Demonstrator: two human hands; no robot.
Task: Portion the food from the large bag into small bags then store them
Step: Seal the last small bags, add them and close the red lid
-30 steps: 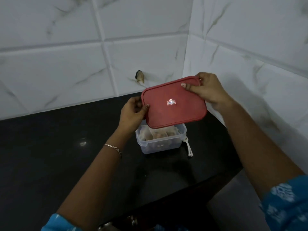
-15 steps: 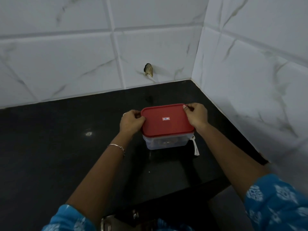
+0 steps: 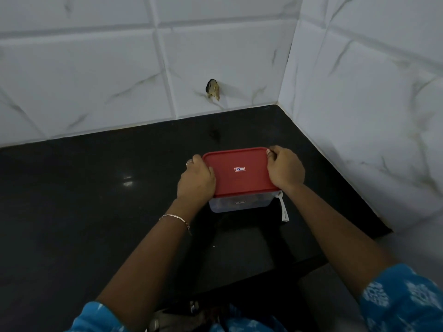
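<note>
A clear plastic container (image 3: 239, 204) stands on the black countertop (image 3: 96, 200) near the tiled corner. A red lid (image 3: 239, 172) with a small white sticker lies flat on top of it. My left hand (image 3: 196, 180) presses on the lid's left edge, fingers curled over the rim. My right hand (image 3: 285, 168) grips the lid's right edge and far corner. What is inside the container is hidden by the lid and dim walls. A white strip (image 3: 284, 209) hangs out of the box at its right front corner.
White marble tiles form a back wall and a right wall (image 3: 359, 116) meeting in a corner. A hole with a brownish stub (image 3: 212, 89) marks the back wall. The countertop's front edge (image 3: 311, 262) runs close to my body.
The red lid came down from a tilted hold above the open container onto its rim. Both hands followed it down and now press its edges.
</note>
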